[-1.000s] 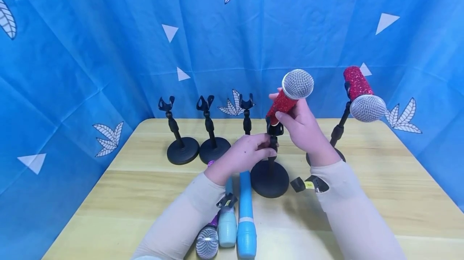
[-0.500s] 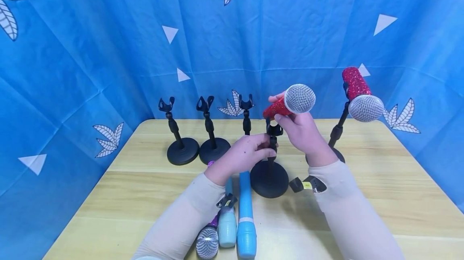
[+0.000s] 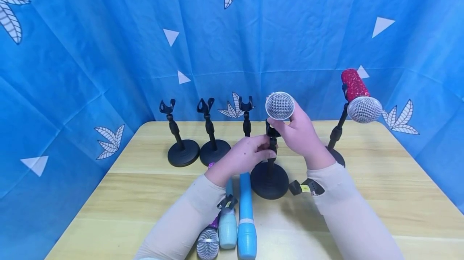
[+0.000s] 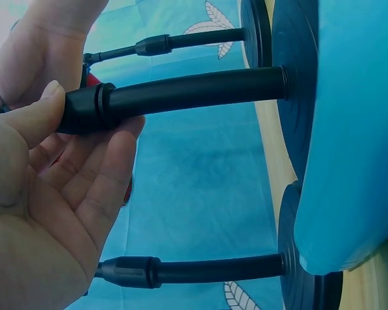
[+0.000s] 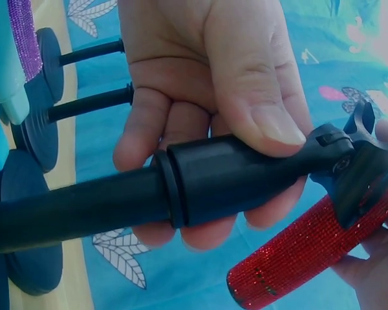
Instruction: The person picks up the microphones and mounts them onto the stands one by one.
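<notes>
A black microphone stand (image 3: 270,183) stands mid-table. My left hand (image 3: 248,153) grips its upper shaft, thumb and fingers around the black collar (image 4: 90,108). My right hand (image 3: 299,133) holds a red glittery microphone (image 5: 291,252) at the stand's clip (image 5: 368,171). Its silver mesh head (image 3: 280,106) faces me in the head view and hides most of the red body. In the right wrist view the body slants behind the clip; whether it sits inside the clip I cannot tell.
Another red microphone (image 3: 354,85) rests in a stand at the right. Three bare stands, among them the leftmost stand (image 3: 183,153), line the back left. Below my left forearm lie a blue microphone (image 3: 247,215), a pale teal one (image 3: 227,230) and a purple one with a silver head (image 3: 208,244).
The red microphone's head has swung down and to the left, toward me, with my right hand turning it over the clip. My left hand keeps its hold on the stand.
</notes>
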A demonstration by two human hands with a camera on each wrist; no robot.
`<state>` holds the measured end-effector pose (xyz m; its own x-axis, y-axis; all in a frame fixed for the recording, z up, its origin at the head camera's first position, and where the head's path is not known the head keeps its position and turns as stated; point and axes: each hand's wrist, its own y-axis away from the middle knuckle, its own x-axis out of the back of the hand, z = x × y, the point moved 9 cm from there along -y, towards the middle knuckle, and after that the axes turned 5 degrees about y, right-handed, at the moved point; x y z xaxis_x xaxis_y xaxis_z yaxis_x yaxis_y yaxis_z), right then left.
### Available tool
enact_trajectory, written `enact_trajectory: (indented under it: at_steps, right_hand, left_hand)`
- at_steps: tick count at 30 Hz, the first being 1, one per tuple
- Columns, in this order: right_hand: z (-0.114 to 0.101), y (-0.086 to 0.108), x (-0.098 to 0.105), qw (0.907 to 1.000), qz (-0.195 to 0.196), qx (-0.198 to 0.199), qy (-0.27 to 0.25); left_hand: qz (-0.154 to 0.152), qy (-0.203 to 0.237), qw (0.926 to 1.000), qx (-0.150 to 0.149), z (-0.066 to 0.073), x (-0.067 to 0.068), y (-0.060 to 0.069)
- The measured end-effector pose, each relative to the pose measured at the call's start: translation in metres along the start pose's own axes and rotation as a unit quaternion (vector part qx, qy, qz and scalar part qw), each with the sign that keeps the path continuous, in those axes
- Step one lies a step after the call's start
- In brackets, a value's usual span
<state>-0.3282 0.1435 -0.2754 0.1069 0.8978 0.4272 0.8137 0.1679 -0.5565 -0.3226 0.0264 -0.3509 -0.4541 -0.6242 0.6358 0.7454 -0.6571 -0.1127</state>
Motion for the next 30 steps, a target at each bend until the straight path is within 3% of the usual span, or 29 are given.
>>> enact_trajectory:
  at_steps: [9, 30]
  right_hand:
    - [-0.005, 0.001, -0.011, 0.9983, -0.029, 0.040, -0.032]
    - [-0.001, 0.001, -0.016, 0.9966, -0.057, 0.040, -0.043]
  left_hand:
    - [-0.002, -0.001, 1.0000, -0.002, -0.001, -0.001, 0.001]
    - [0.003, -0.031, 0.9995, -0.009, 0.004, 0.000, 0.001]
